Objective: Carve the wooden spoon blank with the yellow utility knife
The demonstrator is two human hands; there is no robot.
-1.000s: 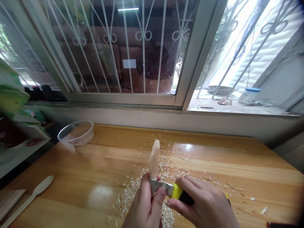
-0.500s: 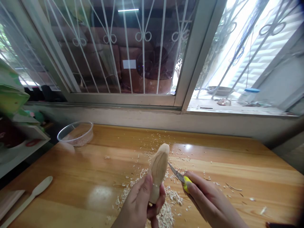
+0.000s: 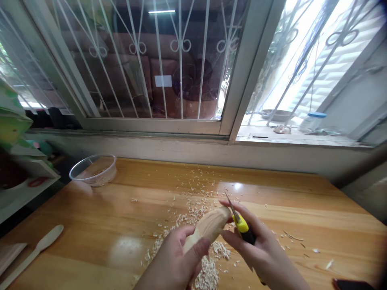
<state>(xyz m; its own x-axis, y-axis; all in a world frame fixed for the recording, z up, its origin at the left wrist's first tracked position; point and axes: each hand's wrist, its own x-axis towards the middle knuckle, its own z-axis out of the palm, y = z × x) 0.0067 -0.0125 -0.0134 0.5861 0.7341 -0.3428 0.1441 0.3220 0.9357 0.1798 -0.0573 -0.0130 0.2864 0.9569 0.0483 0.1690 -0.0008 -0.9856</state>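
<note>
A pale, rounded piece of carved wood (image 3: pixel 211 223) with pencil-like lines on it lies tilted to the upper right in my left hand (image 3: pixel 178 257), whose fingers and thumb wrap its lower end. My right hand (image 3: pixel 260 245) grips a carving knife (image 3: pixel 241 224) with a yellow and black handle. The blade points up and away, beside the wood's far end. Fingers of my right hand are at that far end; whether they press on it is hard to tell. Wood shavings (image 3: pixel 207 276) are heaped below and scattered around both hands.
On the wooden table (image 3: pixel 105 213), a clear plastic bowl (image 3: pixel 93 171) stands at the back left. A wooden spoon (image 3: pixel 45 241) lies at the left edge. A dark object (image 3: pixel 350 284) sits at the lower right. Behind the table is a barred window (image 3: pixel 157 127).
The wood has tipped from nearly upright to leaning right and lower. My right hand has moved in toward its far end, and the knife blade has swung upward away from the wood's side.
</note>
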